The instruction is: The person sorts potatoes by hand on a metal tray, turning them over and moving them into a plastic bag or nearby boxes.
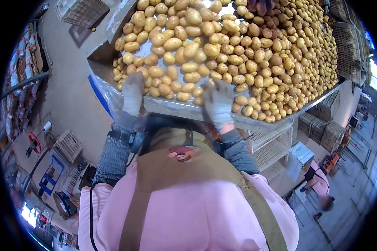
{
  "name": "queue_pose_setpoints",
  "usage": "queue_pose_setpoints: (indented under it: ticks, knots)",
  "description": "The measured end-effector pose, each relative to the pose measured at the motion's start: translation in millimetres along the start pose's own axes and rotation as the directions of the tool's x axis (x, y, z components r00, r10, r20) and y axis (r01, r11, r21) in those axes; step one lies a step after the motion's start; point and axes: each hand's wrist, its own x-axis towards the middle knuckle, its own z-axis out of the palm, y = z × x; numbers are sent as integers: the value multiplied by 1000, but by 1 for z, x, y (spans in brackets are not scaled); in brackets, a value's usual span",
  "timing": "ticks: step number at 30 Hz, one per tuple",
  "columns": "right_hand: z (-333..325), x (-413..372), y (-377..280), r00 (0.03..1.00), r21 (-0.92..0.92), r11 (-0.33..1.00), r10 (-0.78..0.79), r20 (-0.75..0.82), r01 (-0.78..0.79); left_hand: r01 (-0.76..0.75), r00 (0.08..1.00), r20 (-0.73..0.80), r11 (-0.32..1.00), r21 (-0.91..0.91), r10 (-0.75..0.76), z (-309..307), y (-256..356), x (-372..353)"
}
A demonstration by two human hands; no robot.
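Note:
Many yellow potatoes (189, 67) lie spread over a metal sorting table (171, 105) in front of me. My left hand (132, 93), in a pale grey glove, rests at the near left edge against the potatoes. Its fingers reach forward, with their tips partly hidden, and I see nothing gripped in it. My right hand (219, 101), gloved too and slightly blurred, lies over the near edge among potatoes. Its fingers look apart, with potatoes touching them on both sides.
The potatoes are heaped more thickly on the right. At the far edge a dark gloved hand (262, 6) reaches in. Slatted crates (320, 125) stand at right, and another crate (81, 12) at upper left. A person in pink (319, 179) is on the floor area at right.

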Motion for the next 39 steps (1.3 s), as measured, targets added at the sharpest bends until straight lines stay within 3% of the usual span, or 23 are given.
queue_pose_setpoints:
  ticks: [1,3,4,5,7,8,10,13,16,17,18,20,23,24,25,26,27,28,30,34,36,38,39]
  knots:
    - [0,-4,6,994,3,1000,7,-109,-7,-121,993,3,991,65,121,-1,5,1]
    - [-12,-3,1,985,282,959,74,-156,-27,-104,994,-46,985,-141,98,21,40,1]
    - [-26,2,-7,979,417,908,113,-171,-32,344,935,251,806,-482,-249,15,96,3]
    - [-31,7,-26,958,722,666,286,-18,-186,-27,971,217,946,-324,101,33,94,5]
    - [-34,9,-30,990,659,738,101,100,-142,-226,962,149,974,-21,227,40,106,39]
    - [-33,16,-32,965,679,689,128,230,-254,-319,944,132,939,129,302,45,108,60]
    - [-31,30,-35,861,647,592,176,478,-480,-344,929,248,885,315,274,65,86,112]
    - [6,81,-12,917,797,462,116,382,-390,-471,795,591,754,458,138,89,85,145]
    - [23,126,28,884,889,163,279,375,-428,-492,782,603,749,443,157,92,93,152]
    - [26,124,35,932,920,297,329,154,-257,-496,775,609,762,417,171,85,96,151]
    - [26,116,49,937,747,638,345,-62,-186,-501,768,621,752,429,157,82,102,152]
    - [-17,94,35,860,892,400,510,-28,-209,-511,750,649,735,446,128,83,109,153]
    - [10,62,61,797,764,622,542,-265,-169,-563,707,680,735,378,192,89,95,173]
    - [-25,59,28,733,950,205,679,36,-236,-579,688,691,740,341,220,87,94,176]
    - [-19,50,32,793,857,337,596,128,-391,-447,775,584,863,236,242,83,92,169]
    - [-14,42,32,796,891,149,528,296,-430,-348,860,450,921,174,240,84,91,158]
    - [-12,35,31,773,870,-35,443,455,-492,-319,823,526,941,117,214,71,112,143]
    - [-21,31,18,817,888,34,410,406,-458,-281,778,599,958,61,190,63,137,127]
    - [-40,24,-9,892,914,164,336,302,-371,-586,660,519,804,-97,543,72,148,98]
    - [-30,16,26,994,658,749,109,-7,-78,-524,789,383,851,13,480,115,151,150]
    - [-18,24,43,994,764,636,100,53,-105,-710,683,256,705,9,684,139,161,185]
    - [-7,35,55,981,883,437,154,114,-171,-779,606,307,625,42,734,163,169,200]
    - [-9,48,56,913,919,194,296,279,-344,-811,557,376,583,52,741,171,170,202]
